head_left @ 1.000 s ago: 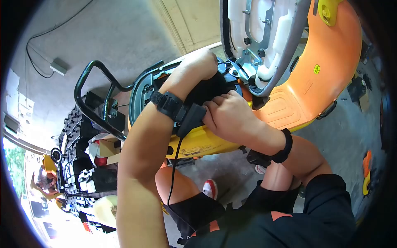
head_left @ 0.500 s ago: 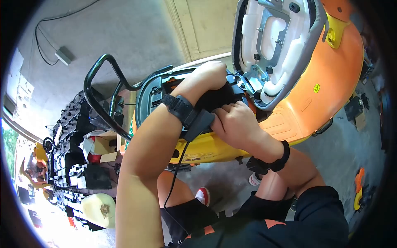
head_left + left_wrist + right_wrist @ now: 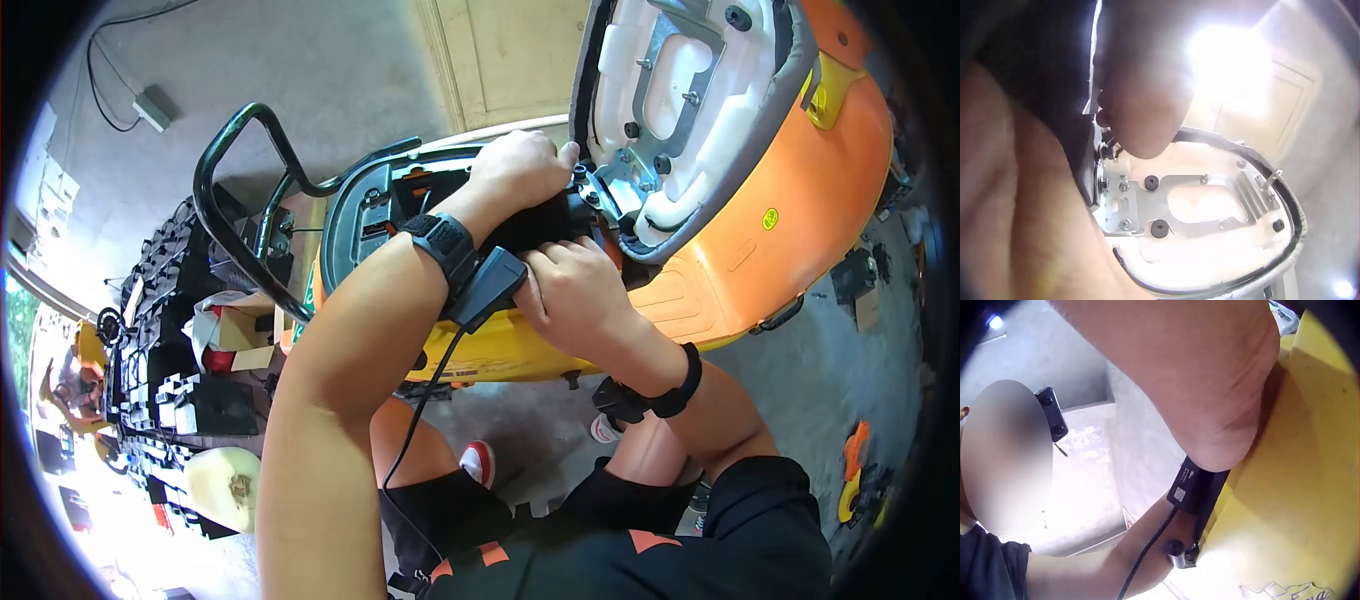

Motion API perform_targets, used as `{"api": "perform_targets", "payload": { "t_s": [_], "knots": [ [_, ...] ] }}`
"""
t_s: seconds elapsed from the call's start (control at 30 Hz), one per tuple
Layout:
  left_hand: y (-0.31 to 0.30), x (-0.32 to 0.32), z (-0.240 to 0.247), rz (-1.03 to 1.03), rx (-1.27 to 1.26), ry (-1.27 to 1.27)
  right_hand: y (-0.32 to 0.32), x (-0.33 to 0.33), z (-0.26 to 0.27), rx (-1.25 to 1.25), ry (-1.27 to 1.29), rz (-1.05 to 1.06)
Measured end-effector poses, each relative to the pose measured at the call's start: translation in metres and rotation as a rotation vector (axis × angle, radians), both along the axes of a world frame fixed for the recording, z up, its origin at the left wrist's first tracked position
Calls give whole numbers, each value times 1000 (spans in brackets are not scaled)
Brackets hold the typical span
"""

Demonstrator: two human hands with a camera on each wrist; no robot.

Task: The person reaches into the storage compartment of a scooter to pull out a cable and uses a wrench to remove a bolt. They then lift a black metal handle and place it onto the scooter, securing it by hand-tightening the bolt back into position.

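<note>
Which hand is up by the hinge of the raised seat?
The left hand: it reaches the metal hinge under the raised seat, while the right hand sits lower, against the yellow body.

head: from above, down on scooter (image 3: 790, 190) | left wrist: very near, faces raised seat underside (image 3: 1210, 253), shared with head | right wrist: close against yellow side panel (image 3: 1313, 487)

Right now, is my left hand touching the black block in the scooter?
Touching: the head view shows the left hand curled over the black block.
</note>
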State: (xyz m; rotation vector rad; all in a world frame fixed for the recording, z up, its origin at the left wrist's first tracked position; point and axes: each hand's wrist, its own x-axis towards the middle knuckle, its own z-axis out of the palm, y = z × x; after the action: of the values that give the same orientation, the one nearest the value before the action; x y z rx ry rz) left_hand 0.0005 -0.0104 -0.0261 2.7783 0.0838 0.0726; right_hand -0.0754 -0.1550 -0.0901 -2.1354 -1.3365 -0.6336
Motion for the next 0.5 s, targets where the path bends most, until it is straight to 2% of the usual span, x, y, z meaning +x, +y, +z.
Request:
{"api": "perform_targets", "payload": {
  "t_s": [0.23,0.3,0.33,0.43,0.5],
  "knots": [
    [12,9,-2,-102,46,-23,0,0,2,-4,27,9],
    [22,18,-5,-230,-30,-84,2,1,2,32,17,17],
    [25,22,-7,-206,-79,-56,3,1,1,38,24,15],
    [29,24,-11,-333,-50,-118,1,3,0,80,10,20],
    [31,24,-7,-353,4,-72,0,6,4,70,7,53]
  ]
}}
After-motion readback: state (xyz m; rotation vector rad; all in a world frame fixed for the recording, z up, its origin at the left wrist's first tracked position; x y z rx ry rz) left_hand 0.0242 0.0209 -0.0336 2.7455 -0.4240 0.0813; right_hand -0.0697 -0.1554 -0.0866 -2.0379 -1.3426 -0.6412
